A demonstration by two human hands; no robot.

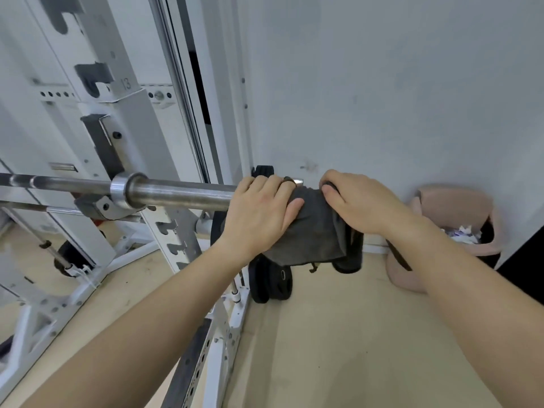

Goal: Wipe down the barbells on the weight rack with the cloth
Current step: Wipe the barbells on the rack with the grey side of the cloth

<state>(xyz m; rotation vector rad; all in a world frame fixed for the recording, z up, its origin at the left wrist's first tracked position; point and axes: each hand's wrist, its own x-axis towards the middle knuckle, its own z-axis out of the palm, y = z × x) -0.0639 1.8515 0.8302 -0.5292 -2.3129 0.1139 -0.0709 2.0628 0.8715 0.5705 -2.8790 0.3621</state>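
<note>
Left grip (259, 210) and right grip (359, 201) curled round cloth (315, 231) over barbell (176, 192) end.

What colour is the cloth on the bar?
Dark grey. The cloth shows best in the head view.

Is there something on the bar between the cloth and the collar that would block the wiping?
Nothing visible. From the left hand on the cloth to the collar, the bar is bare.
</note>
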